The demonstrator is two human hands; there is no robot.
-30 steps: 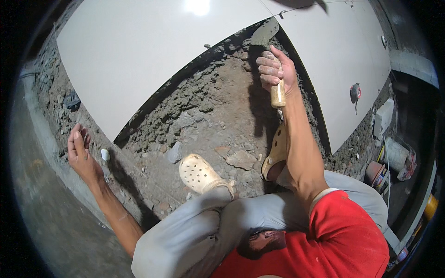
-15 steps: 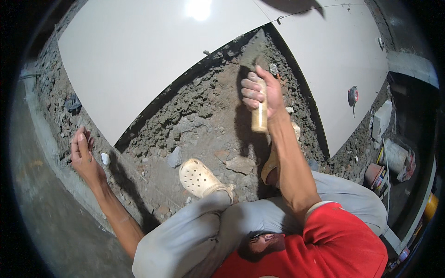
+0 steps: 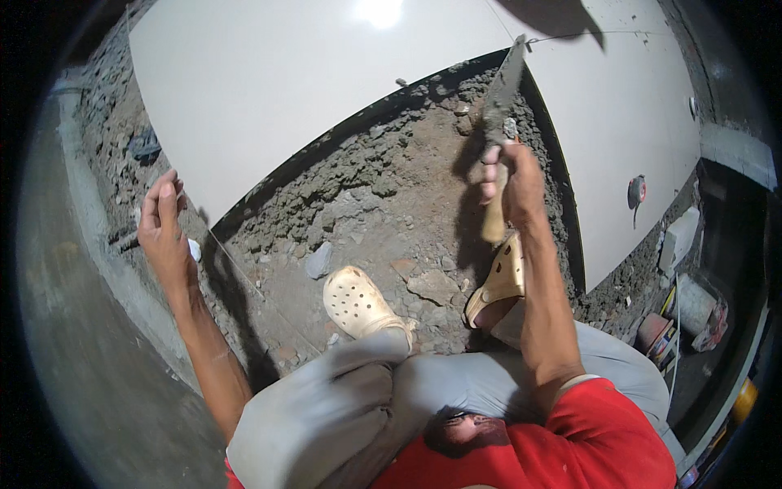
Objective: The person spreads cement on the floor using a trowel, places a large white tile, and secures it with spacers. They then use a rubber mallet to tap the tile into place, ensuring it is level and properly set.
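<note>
My right hand (image 3: 521, 183) is wrapped round the wooden handle of a trowel (image 3: 503, 91). Its mortar-smeared blade points away from me and stands nearly edge-on, the tip at the corner where the large pale tiles meet. Whether the tip touches a tile, I cannot tell. Below the blade lies rough grey mortar (image 3: 350, 175), filling the gap between the left tile (image 3: 269, 90) and the right tile (image 3: 619, 138). Off to the left, my left hand (image 3: 165, 232) hovers by the left tile's near corner, fingers loosely bent and apart, holding nothing visible.
A tape measure (image 3: 636, 192) lies on the right tile. A thin string (image 3: 257, 285) runs past the left tile's near corner. Stones and rubble (image 3: 434, 287) surround my cream clogs (image 3: 358, 303). Buckets (image 3: 653, 331) and a pale block (image 3: 679, 238) stand at the right.
The trowel has moved right and slightly farther away, and its blade has turned from flat toward edge-on. My left hand has risen a little. The whole view has shifted slightly.
</note>
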